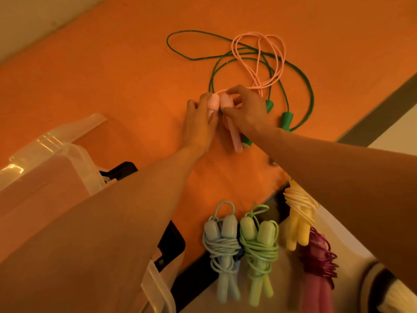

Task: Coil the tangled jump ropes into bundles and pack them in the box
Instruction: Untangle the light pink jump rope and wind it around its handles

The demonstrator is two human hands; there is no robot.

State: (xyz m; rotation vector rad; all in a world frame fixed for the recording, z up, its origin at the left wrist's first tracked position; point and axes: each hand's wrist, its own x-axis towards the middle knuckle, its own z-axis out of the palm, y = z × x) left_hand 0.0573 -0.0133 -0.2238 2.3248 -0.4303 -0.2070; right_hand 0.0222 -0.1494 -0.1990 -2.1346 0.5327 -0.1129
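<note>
Head: pink handles [214, 102] between fingers [234, 90]

Orange mat [112, 86] covers most of the view w/ faint creases. Light is warm amber, brightest approx. mid-frame. Top-left corner: pale beige strip [33, 16] meets the mat along a straight diagonal edge; can't tell wall vs floor. Right side: dark grey band [379, 116], then cream surface [399, 132] beyond it. Along the mat's lower edge: black strip [198, 276], w/ pale surface [352, 242] beside it.
</note>
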